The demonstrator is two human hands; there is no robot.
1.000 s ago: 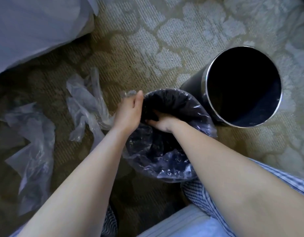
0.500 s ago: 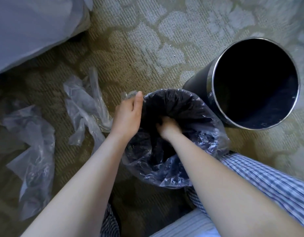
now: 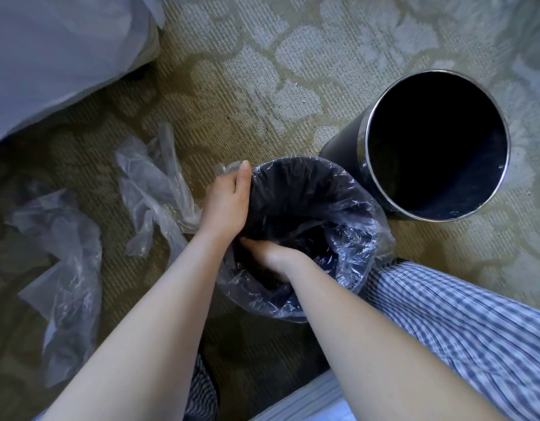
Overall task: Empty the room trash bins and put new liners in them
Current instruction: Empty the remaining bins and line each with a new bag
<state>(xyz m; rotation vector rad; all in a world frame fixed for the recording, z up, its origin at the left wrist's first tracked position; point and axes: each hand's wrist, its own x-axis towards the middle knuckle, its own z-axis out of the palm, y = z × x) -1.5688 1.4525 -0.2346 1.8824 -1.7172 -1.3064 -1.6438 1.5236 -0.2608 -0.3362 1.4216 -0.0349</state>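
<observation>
My left hand (image 3: 229, 205) grips the clear plastic liner (image 3: 381, 235) over the rim of the small dark round bin (image 3: 296, 192); my right hand (image 3: 271, 256) reaches inside, fingers hidden, grip unclear.

Right hand (image 3: 271, 257) half-hidden in liner (image 3: 358, 238)

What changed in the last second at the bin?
The right hand slid inside the lined bin toward its near-left wall, close under the left wrist. The left hand kept gripping the liner at the rim. The unlined bin and loose plastic on the carpet stayed put.
</observation>
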